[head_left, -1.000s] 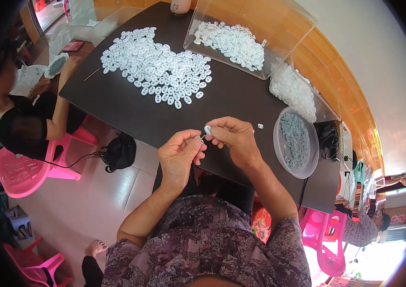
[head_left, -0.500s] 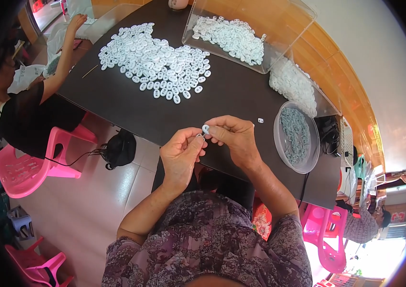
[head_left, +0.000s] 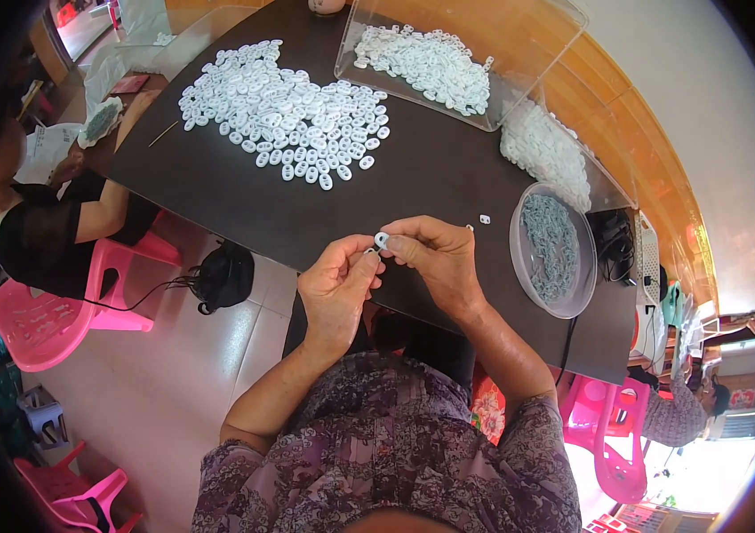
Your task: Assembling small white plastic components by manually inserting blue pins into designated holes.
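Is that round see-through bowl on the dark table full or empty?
Partly full: the bowl holds a heap of bluish-grey stringy stuff, and bare plastic shows beside the heap.

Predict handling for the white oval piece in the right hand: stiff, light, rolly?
The white oval piece is probably stiff: no bend shows in the right hand. It is likely light, being small beside the thumb. Pushed, it may slide rather than roll: similar ovals lie flat on the table.

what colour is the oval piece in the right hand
White; the oval piece in the right hand shows best in the head view.
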A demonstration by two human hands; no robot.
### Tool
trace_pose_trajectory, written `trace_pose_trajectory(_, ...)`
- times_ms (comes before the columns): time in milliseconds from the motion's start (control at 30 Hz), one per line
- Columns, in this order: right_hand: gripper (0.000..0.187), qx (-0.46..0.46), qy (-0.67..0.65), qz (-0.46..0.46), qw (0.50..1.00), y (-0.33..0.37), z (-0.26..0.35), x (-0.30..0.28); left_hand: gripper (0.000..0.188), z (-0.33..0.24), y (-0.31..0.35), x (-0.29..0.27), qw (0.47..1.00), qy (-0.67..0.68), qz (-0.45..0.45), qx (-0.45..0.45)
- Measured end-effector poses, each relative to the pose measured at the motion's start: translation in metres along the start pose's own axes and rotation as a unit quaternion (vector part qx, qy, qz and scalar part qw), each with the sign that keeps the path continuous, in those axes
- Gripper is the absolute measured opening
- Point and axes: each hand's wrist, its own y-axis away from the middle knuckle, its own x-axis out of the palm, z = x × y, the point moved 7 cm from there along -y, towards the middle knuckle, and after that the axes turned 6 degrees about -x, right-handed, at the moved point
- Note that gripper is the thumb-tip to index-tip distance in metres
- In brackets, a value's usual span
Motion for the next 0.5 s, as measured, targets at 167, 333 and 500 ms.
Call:
trace_pose_trajectory(167, 0.010, -0.019, -0.003, -0.011, 1.000, 0.004, 0.003, 0.003, 0.024, 0.002, 0.001, 0.000, 1.000, 0.003, 0.002, 0.031)
trace_pose_trajectory(333, 0.011, -0.061, 0.069, -0.013, 0.996, 0.008, 0.006, 0.003, 0.026, 0.001, 0.002, 0.003, 0.998, 0.006, 0.010, 0.056)
trace_pose_trajectory(500, 0.013, -0.112, 0.151, 0.014, 0.982, 0.010, 0.014, 0.007, 0.027, 0.002, 0.000, 0.004, 0.998, 0.043, 0.026, 0.030)
